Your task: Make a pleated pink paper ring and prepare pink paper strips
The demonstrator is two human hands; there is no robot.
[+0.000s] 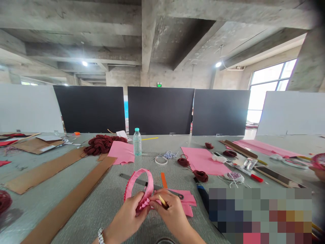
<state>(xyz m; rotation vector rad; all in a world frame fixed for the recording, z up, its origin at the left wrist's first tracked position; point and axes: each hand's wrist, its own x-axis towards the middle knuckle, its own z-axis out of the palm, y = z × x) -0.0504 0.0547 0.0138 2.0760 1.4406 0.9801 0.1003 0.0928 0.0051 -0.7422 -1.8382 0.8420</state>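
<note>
A pink fabric-covered ring with a pleated edge stands upright near the table's front. My left hand is closed on its lower part, thumb on the pleats. My right hand touches the same pleats with its fingertips and holds a thin tool with a pale wooden handle. Beneath and behind the hands lie a metal ruler, an orange strip and cut pink fabric pieces.
A water bottle stands mid-table. Brown cardboard strips and dark red yarn lie left. Pink fabric, yarn bundles and a phone lie right. Another person's hand shows at the right edge. Black panels stand behind.
</note>
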